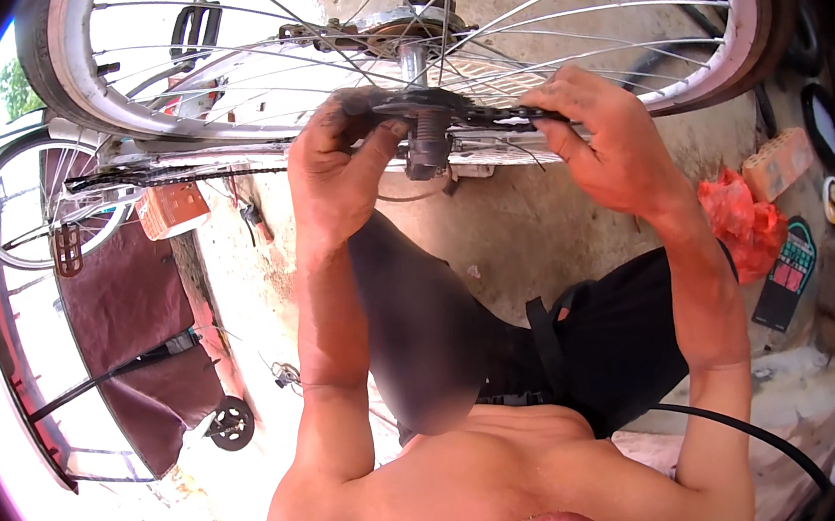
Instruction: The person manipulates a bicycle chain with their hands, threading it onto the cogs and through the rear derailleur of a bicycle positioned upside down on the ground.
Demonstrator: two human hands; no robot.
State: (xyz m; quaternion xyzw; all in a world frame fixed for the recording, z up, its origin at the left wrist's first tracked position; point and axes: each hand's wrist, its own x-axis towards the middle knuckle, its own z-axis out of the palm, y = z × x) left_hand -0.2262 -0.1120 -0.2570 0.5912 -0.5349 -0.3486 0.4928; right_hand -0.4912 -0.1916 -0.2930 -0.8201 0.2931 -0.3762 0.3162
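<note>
A bicycle wheel (223, 118) with thin spokes and a silvery rim fills the top of the view, its hub and axle (423, 139) in the middle. A dark greasy chain (504, 114) runs across by the hub. My left hand (343, 162) pinches the chain's left end at the sprocket, with fingers blackened by grease. The chain's right stretch is gripped between thumb and fingers of my right hand (607, 137). Both forearms rise from the lower edge.
A second bicycle wheel (40, 206) and a maroon cloth (132, 318) lie at the left. An orange plastic bag (745, 219), a brick (778, 163) and a dark card (785, 270) sit at the right on the concrete ground. A black cable (756, 439) curves past my right arm.
</note>
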